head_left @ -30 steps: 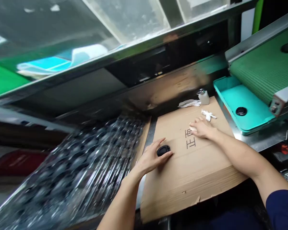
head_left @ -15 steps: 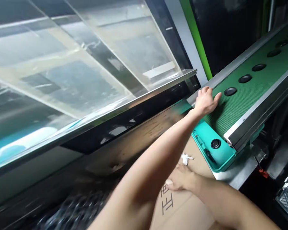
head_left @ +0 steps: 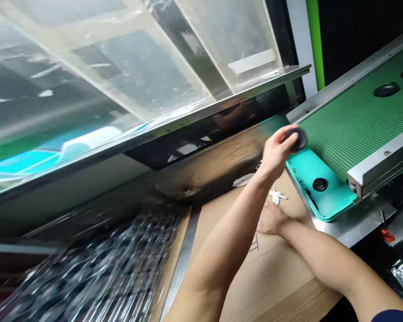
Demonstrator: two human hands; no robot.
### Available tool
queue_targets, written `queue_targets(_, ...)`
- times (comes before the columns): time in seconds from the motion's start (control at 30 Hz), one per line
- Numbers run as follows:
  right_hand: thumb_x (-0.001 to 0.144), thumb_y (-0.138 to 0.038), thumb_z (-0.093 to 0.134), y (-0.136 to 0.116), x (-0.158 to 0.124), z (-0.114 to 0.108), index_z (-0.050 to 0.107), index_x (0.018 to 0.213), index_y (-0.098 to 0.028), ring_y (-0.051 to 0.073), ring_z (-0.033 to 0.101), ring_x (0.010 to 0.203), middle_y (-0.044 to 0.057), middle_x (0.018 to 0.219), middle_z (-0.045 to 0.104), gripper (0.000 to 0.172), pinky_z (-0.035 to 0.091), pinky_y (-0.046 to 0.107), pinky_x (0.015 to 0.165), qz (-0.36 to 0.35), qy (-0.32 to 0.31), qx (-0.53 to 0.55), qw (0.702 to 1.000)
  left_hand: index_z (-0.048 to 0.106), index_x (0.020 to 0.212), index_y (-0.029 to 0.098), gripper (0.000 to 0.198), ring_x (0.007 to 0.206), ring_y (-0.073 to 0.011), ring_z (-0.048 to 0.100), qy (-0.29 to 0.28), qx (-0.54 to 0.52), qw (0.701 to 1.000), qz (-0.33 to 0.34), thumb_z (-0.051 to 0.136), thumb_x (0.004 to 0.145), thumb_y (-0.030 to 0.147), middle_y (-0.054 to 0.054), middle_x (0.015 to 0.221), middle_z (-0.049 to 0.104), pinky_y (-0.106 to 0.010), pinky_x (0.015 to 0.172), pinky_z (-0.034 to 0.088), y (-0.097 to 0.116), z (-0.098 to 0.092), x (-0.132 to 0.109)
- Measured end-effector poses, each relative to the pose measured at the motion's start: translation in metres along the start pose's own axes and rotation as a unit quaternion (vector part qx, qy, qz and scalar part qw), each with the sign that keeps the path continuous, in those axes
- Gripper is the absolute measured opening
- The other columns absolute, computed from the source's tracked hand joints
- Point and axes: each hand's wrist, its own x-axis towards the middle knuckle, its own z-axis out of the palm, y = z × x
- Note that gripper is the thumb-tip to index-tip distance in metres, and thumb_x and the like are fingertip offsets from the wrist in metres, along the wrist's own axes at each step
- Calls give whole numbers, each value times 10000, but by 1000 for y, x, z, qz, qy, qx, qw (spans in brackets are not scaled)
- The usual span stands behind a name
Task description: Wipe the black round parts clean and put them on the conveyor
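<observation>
Just over the far end of the teal tray (head_left: 337,200), the left hand (head_left: 276,153) holds a black disc (head_left: 298,140) beside the green belt (head_left: 342,123).

The left thumb and fingers pinch the disc; left of the tray, the right hand (head_left: 270,219) rests on the cardboard (head_left: 277,270), partly behind the left forearm (head_left: 233,237), so whether its fingers are spread or pressed together cannot be told. The work looks partway through: one disc is in hand, another disc (head_left: 320,184) lies inside the tray, and two further discs (head_left: 386,90) remain on the belt, up and right of the tray; blurred dark pieces (head_left: 97,268) under clear plastic, far left of it, are probably finished ones. Black marker strokes (head_left: 254,243) left of the tray are too covered to read; no brand or label is legible.
</observation>
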Motion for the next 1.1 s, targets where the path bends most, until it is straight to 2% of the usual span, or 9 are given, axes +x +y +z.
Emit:
queue_targets(0.17,1064,-524,403,-6,-5,-24,753,1109,-233,283,587,1119,104,1135,703,457,434,427,991,-30,-28,-32,999,741,1130,164,480,599,-56,565,238,-138,954,-114,918,702,291,27,750,654,-185,580,506,-32,-161,-155)
queue_targets(0.23,1066,-388,414,-4,-4,-31,733,1128,-216,291,550,1164,119,1174,687,368,404,436,1017,24,19,-73,997,739,998,128,373,568,-41,548,320,-197,915,-146,915,680,213,42,684,617,-171,577,500,-52,-197,-193)
queue_targets(0.3,1040,-327,452,2,-2,-35,688,1226,-200,326,504,1222,156,1295,636,326,393,461,1010,122,78,-124,982,714,903,124,292,568,-48,568,370,-229,886,-159,899,684,181,38,694,636,-194,596,523,-68,-214,-211)
queue_targets(0.37,1038,-322,447,10,-2,-37,653,1299,-192,338,511,1207,185,1308,618,357,408,452,966,192,78,-156,966,698,879,132,262,621,-73,622,373,-244,881,-158,887,702,176,15,761,690,-217,619,542,-77,-217,-215)
queue_targets(0.47,1056,-309,387,22,0,-45,664,1292,-196,293,582,1080,168,1174,657,380,434,385,897,206,43,-150,966,684,873,143,243,684,-96,661,347,-266,888,-143,875,732,196,2,805,719,-235,664,564,-79,-212,-213)
queue_targets(0.7,1049,-332,382,48,52,-119,616,1389,-217,298,595,1019,157,1150,624,429,456,377,868,240,218,-170,931,677,936,116,170,845,-199,750,295,-261,903,-170,767,872,245,-122,1058,752,-359,767,634,-80,-196,-218)
queue_targets(0.83,1030,-323,416,62,91,-150,688,1345,-314,302,591,1100,126,1220,622,417,449,416,935,232,142,-203,941,677,961,120,140,919,-210,759,252,-254,915,-186,728,916,242,-147,1099,756,-345,819,625,-84,-178,-213)
queue_targets(0.97,1019,-336,431,69,107,-153,690,1359,-332,305,596,1138,119,1283,634,428,455,429,950,201,36,-218,954,646,990,122,127,981,-249,766,200,-296,914,-194,688,943,232,-187,1142,754,-361,839,613,-85,-159,-210)
queue_targets(1.1,1009,-354,443,68,111,-158,709,1338,-332,317,606,1156,125,1313,643,424,453,468,989,208,13,-245,947,567,1018,143,60,897,-256,779,199,-331,899,-205,591,967,162,-193,1056,766,-344,741,600,-77,-156,-208)
